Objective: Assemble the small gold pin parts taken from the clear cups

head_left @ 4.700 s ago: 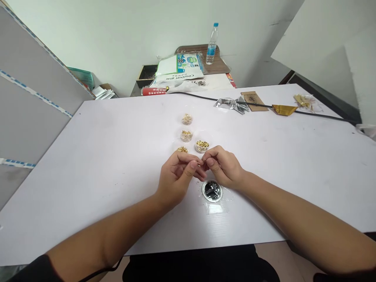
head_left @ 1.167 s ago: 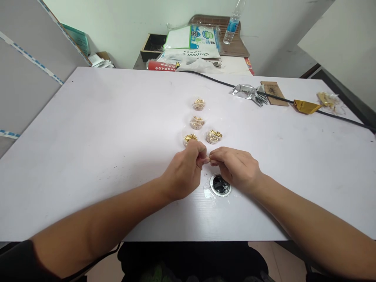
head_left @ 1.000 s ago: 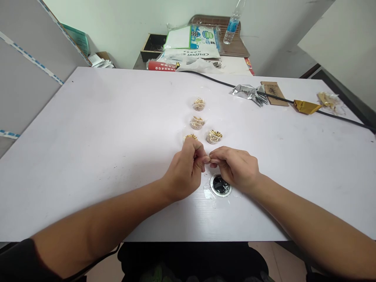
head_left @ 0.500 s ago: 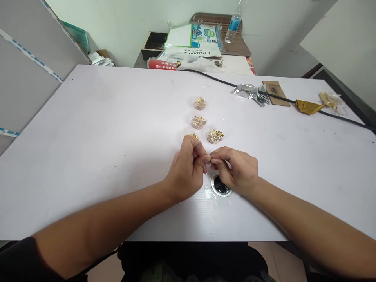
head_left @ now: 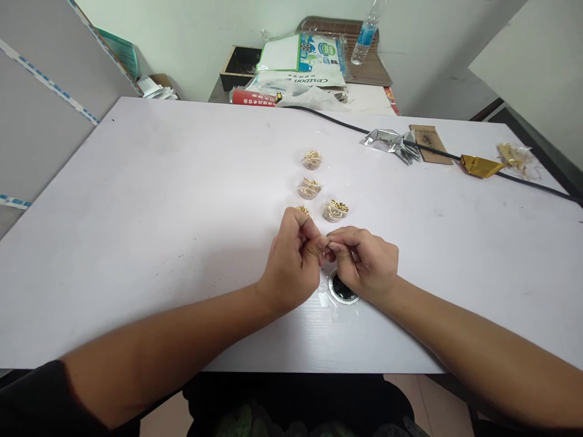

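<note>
My left hand and right hand meet, fingertips pinched; whether they grip anything I cannot tell. Just beyond them sit clear round plastic cups of small gold pieces, a black silver-rimmed disc partly behind my right hand.

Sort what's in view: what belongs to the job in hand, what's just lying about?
Likely the job's:
Small clear tubs of golden pieces, just beyond left hand and right hand
Possibly the round black silver-rimmed disc nearby

Probably lying about:
Clear plastic bottle, blue label
Silver foil wrapper
Folded gold foil
Long black cable
Flat brown cardboard
</note>
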`<control>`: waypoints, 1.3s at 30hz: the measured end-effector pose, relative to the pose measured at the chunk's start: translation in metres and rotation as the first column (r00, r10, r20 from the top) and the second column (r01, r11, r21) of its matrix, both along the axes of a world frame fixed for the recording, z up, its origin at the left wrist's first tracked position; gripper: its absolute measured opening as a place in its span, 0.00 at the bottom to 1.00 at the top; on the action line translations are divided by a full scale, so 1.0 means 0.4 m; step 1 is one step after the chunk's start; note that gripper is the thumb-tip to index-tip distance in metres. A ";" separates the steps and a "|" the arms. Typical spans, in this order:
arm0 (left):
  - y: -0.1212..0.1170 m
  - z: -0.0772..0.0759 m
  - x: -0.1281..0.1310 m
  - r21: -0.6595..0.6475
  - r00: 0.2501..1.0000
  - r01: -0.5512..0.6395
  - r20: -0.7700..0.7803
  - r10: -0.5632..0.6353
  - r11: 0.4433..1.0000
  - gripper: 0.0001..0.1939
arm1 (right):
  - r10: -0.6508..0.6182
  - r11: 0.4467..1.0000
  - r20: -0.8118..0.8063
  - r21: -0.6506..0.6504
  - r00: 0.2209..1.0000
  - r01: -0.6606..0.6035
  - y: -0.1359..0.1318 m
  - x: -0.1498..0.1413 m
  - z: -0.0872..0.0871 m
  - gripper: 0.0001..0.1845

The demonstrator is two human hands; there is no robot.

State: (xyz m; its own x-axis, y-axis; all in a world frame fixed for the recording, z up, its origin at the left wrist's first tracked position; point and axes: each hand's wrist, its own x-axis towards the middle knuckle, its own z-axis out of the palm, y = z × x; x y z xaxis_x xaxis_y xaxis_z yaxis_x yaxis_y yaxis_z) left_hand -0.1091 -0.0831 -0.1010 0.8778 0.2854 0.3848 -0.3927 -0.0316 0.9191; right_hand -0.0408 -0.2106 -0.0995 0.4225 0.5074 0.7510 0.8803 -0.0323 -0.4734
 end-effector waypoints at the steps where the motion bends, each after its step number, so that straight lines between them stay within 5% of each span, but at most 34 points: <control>1: 0.001 -0.001 -0.001 0.009 1.000 -0.002 0.007 0.002 1.000 0.11 | 0.019 1.000 -0.006 0.004 1.000 -0.019 0.000 0.001 -0.001 0.09; 6: 0.012 -0.006 -0.005 0.085 0.998 0.033 0.052 -0.037 0.996 0.08 | 0.083 0.996 -0.100 -0.019 0.991 -0.085 -0.008 0.006 -0.005 0.08; 15: 0.016 -0.002 -0.005 0.016 0.997 0.049 -0.066 -0.048 0.999 0.08 | 0.056 0.991 -0.135 -0.115 0.989 -0.072 -0.017 0.016 0.008 0.08; 25: 0.015 0.001 -0.006 -0.061 0.995 0.075 -0.064 -0.079 0.995 0.08 | 0.218 0.975 -0.329 0.038 0.919 -0.218 -0.017 0.025 0.010 0.10; 31: 0.017 0.007 -0.006 -0.054 0.994 0.101 -0.031 -0.103 0.993 0.07 | 0.296 0.954 -0.593 0.147 0.748 -0.261 -0.016 0.031 0.017 0.08; 39: 0.024 0.005 -0.011 0.010 0.991 0.122 -0.049 -0.121 0.993 0.04 | 0.344 0.939 -0.809 0.298 0.476 -0.171 -0.026 0.045 0.004 0.03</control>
